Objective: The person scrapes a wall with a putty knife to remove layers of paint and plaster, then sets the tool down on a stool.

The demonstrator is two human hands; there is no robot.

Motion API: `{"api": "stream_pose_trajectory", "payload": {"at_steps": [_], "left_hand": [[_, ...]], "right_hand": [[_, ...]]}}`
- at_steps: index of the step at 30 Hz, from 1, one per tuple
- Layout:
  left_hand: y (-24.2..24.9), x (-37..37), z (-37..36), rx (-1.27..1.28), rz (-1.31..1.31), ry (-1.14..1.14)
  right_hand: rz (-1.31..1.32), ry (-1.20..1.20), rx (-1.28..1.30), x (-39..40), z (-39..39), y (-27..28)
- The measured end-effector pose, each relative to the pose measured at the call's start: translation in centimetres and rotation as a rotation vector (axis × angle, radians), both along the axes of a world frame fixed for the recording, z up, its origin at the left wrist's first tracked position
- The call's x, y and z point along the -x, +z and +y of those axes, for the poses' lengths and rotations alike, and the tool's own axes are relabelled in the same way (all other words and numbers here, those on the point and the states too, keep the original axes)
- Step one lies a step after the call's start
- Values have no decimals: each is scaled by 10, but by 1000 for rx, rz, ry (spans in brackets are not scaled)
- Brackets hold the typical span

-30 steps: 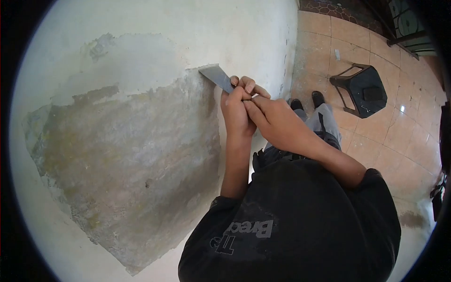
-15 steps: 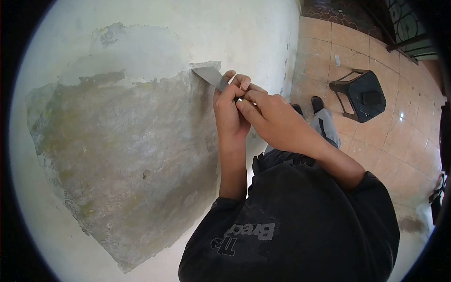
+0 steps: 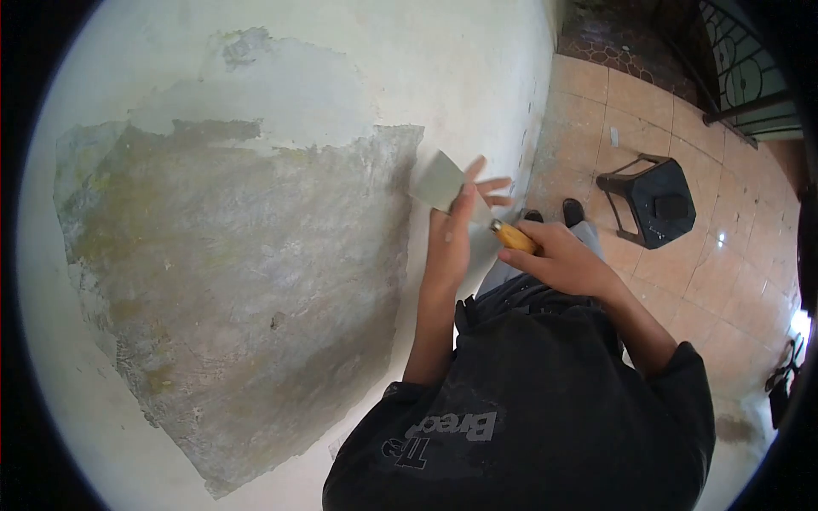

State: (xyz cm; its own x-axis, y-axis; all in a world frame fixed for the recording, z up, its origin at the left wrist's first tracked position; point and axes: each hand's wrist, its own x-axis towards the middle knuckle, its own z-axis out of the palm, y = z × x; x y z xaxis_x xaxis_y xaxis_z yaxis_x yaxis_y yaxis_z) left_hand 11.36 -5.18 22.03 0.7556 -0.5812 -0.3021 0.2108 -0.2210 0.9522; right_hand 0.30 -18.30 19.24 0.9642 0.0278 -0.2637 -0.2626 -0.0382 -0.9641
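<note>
Both hands have come off the wall since the earlier frames; the scraper [image 3: 452, 189] now sits clear of the paint edge. Right hand [image 3: 562, 260] is closed round the scraper's orange handle. Left hand [image 3: 456, 230] is open, fingers spread, palm against the blade. Shirt [image 3: 528, 409] print, seen inverted, reads "The Brec…", rest hidden. Bare patch [image 3: 239, 281] of wall [image 3: 452, 60] lies left; black stool [image 3: 652, 200] stands on tiles.

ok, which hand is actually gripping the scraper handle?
The right hand, closed around the orange wooden handle of the metal-bladed scraper. The left hand has its fingers spread, flat against the blade.
</note>
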Motion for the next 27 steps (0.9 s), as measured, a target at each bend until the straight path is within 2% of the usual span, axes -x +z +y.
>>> {"api": "stream_pose_trajectory", "payload": {"at_steps": [4, 6, 13, 19, 21, 27], "left_hand": [[-14, 15, 4, -13, 96, -6], [-15, 14, 3, -9, 57, -5], [-6, 15, 2, 21, 2, 183], [-15, 23, 6, 0, 12, 307], [-18, 27, 4, 39, 101, 352], [-6, 44, 0, 134, 81, 480]], "right_hand": [[34, 24, -12, 17, -5, -17], [55, 48, -12, 15, -6, -14], [54, 73, 37, 11, -11, -11], [71, 129, -24, 14, -26, -40], [130, 189, -23, 11, -37, -32], [199, 312, -7, 5, -51, -7]]}}
